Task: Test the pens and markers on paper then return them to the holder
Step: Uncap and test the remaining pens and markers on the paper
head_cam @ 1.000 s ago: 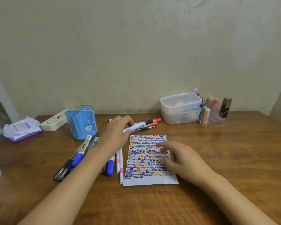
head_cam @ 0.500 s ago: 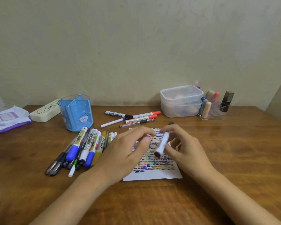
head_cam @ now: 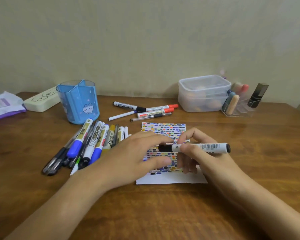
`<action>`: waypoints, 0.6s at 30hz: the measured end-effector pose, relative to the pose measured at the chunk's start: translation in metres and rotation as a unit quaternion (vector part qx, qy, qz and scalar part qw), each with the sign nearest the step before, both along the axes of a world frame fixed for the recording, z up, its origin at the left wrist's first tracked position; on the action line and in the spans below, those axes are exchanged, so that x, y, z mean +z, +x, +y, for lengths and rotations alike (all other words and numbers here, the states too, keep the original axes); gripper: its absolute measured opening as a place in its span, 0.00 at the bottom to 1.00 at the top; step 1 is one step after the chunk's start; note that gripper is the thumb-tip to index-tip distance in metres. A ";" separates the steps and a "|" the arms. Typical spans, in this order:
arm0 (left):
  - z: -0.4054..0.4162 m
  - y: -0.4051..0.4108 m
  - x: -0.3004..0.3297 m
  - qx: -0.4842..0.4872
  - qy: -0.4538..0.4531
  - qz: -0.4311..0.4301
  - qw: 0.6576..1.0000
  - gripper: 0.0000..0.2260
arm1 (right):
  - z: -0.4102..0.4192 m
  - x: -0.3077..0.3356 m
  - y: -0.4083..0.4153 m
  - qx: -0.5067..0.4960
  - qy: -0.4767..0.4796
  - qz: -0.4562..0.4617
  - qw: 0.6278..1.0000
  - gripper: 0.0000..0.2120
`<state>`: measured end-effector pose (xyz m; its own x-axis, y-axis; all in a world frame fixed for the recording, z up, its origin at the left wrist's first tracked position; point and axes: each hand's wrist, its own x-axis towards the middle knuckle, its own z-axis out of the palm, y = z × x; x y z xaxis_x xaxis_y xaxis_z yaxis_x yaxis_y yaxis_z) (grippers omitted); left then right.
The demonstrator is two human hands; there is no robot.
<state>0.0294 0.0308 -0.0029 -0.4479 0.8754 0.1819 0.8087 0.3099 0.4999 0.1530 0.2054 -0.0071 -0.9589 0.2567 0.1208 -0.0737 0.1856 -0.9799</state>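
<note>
1. Left hand (head_cam: pixel 133 158) hovers over the paper (head_cam: pixel 170 177), and its fingers pinch the black cap end of the marker (head_cam: pixel 203 147).
2. Beyond and left of this hand, a pile of pens and markers (head_cam: pixel 87 144) lies on the wooden table (head_cam: pixel 163 213); further back stands the blue holder (head_cam: pixel 78 101).
3. Right hand (head_cam: pixel 203 158) grips the white marker body; the marker lies level above the coloured paper.
4. Behind both hands lie more markers (head_cam: pixel 145 110).
</note>
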 end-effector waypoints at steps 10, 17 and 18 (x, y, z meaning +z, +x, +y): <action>0.010 0.021 -0.008 -0.034 0.042 0.015 0.998 0.07 | -0.012 -0.001 0.001 -0.003 0.042 0.016 0.999 0.21; 0.007 0.018 0.001 -0.057 0.034 -0.002 0.998 0.08 | -0.006 -0.003 -0.003 0.018 0.047 0.000 0.999 0.17; 0.006 0.018 0.004 -0.059 0.033 -0.001 0.998 0.07 | -0.005 -0.003 -0.004 0.019 0.050 0.001 0.999 0.16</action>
